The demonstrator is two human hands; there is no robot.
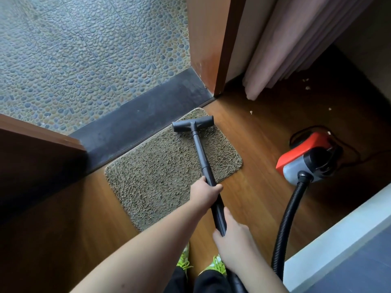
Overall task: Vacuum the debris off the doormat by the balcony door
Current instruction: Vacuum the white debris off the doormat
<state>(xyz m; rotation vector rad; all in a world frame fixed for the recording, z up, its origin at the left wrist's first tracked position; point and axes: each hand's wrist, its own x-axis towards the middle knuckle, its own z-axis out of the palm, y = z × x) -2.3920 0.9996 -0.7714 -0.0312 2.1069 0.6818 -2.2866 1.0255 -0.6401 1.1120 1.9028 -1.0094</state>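
Fingers (213, 188) of both hands grasp the vacuum wand (204, 163), its nozzle (193, 123) on the doormat (160, 178); no writing is legible.

Daylight enters from the far-left balcony floor (88, 49); right corner and near-left lie in shadow; edges bow with wide-angle distortion; focus mostly sharp.

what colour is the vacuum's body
The vacuum body is red-orange with a grey front and black top, clearest in the head view.

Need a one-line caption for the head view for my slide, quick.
Both hands, left hand ahead of right hand, grip the vacuum wand, its floor nozzle on the doormat by the threshold.
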